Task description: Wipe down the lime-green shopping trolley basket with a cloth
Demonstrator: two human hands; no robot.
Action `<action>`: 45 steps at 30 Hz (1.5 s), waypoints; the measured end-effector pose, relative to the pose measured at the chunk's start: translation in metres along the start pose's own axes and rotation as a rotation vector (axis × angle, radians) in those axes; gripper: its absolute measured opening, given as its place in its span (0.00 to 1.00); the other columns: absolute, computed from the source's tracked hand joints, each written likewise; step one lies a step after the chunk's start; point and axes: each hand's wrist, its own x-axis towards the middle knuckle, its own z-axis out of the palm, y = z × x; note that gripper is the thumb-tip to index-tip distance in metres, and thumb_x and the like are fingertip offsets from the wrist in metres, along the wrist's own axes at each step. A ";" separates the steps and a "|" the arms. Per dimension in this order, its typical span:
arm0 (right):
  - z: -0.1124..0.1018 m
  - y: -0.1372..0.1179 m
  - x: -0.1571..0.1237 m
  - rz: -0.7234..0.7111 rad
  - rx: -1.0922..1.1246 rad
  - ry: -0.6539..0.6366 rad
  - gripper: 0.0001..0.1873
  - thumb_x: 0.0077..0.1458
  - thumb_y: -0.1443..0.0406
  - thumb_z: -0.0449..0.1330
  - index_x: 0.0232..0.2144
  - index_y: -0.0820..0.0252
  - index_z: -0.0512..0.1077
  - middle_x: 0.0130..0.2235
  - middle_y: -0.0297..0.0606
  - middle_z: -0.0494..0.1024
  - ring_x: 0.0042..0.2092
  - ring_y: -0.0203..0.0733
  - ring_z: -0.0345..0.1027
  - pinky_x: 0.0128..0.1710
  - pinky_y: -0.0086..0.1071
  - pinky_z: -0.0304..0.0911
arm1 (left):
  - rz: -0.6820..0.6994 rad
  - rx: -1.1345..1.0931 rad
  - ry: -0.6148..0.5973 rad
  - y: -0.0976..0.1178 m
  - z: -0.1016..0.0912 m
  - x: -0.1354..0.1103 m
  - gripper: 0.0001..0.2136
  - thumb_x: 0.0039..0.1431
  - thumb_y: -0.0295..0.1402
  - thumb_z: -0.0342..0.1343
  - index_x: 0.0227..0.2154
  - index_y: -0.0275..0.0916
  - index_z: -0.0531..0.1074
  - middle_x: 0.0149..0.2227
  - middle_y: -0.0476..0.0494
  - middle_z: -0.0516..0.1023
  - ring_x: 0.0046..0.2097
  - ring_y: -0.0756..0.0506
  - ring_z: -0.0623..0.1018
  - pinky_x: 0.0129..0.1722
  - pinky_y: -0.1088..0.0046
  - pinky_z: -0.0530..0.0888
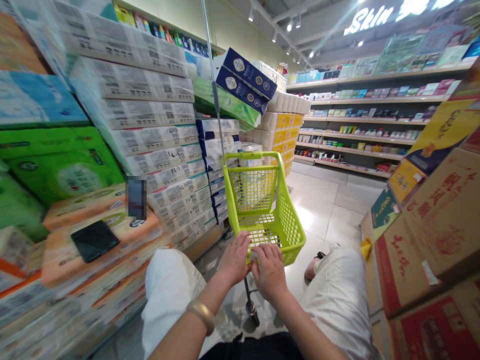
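Observation:
A small yellow-green plastic shopping cart (285,220) stands on the tiled floor right in front of me, its basket empty. Both my hands rest on its near rim. My left hand (235,257), with a gold bangle on the wrist, curls its fingers over the rim. My right hand (269,270) lies beside it, touching it, with fingers bent over the same edge. My knees in white trousers show on either side below the hands.
Stacked packs of tissue and paper rolls (150,130) fill the left side; a black phone (94,240) lies on an orange pack. Cardboard boxes (431,235) pile up on the right. A thin metal pole (213,85) rises from the cart. Product shelves (356,125) line the far aisle.

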 end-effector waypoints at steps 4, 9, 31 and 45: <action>-0.005 0.019 -0.006 -0.011 -0.015 -0.010 0.21 0.46 0.72 0.53 0.44 0.58 0.68 0.45 0.41 0.72 0.49 0.47 0.61 0.55 0.42 0.52 | 0.006 0.027 -0.010 0.000 -0.002 0.000 0.21 0.51 0.32 0.58 0.48 0.42 0.63 0.61 0.37 0.61 0.66 0.38 0.57 0.61 0.54 0.63; -0.016 0.050 -0.012 0.071 -0.133 0.099 0.22 0.43 0.73 0.51 0.44 0.60 0.65 0.45 0.45 0.70 0.50 0.50 0.59 0.54 0.45 0.53 | 0.006 0.013 -0.015 0.003 -0.002 0.000 0.22 0.50 0.31 0.58 0.49 0.42 0.61 0.61 0.38 0.61 0.66 0.39 0.56 0.62 0.55 0.62; -0.038 0.062 -0.004 0.087 0.011 0.108 0.10 0.53 0.72 0.49 0.33 0.58 0.69 0.48 0.44 0.65 0.52 0.48 0.59 0.52 0.46 0.61 | 0.003 0.011 -0.015 0.003 -0.004 0.000 0.22 0.50 0.31 0.58 0.48 0.41 0.62 0.60 0.37 0.62 0.65 0.38 0.57 0.61 0.56 0.62; -0.030 0.073 -0.002 0.113 0.012 0.240 0.20 0.52 0.74 0.47 0.46 0.58 0.67 0.46 0.44 0.72 0.54 0.48 0.61 0.55 0.47 0.59 | 0.011 -0.011 0.006 0.002 -0.003 -0.001 0.21 0.50 0.31 0.58 0.48 0.43 0.62 0.61 0.38 0.60 0.66 0.38 0.56 0.62 0.55 0.62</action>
